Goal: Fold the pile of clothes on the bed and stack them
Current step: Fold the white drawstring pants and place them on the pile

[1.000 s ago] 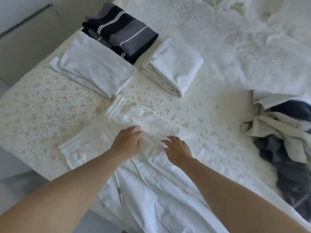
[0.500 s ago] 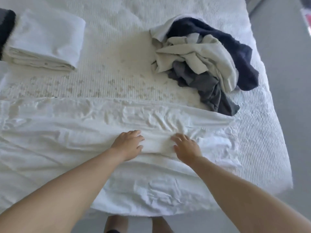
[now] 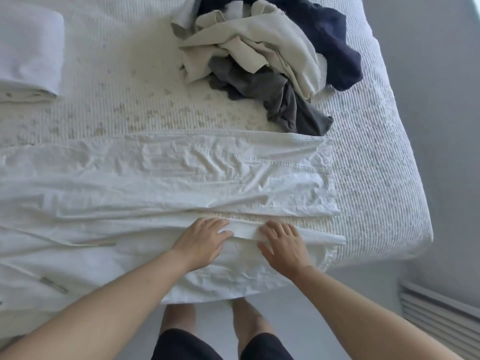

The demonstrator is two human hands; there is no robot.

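Note:
White trousers (image 3: 181,178) lie spread flat across the near side of the bed (image 3: 376,157), their leg ends pointing right. My left hand (image 3: 205,240) and my right hand (image 3: 281,242) rest side by side on the near leg, fingers straight, pressing its upper edge close to the hem. An unfolded pile of clothes (image 3: 265,55), beige, grey and navy, lies behind the trousers at the upper right. A folded white garment (image 3: 28,53) sits at the far left edge.
The bed's right corner (image 3: 415,229) drops to a grey floor. A slatted vent (image 3: 441,315) is at the lower right. My legs stand at the bed's near edge. A drawstring tip (image 3: 53,284) lies on the trousers at left.
The view has swung right from the waistband to the leg ends. Both hands have slid along the trousers toward the hems and nearer to the bed's edge, smoothing the near leg.

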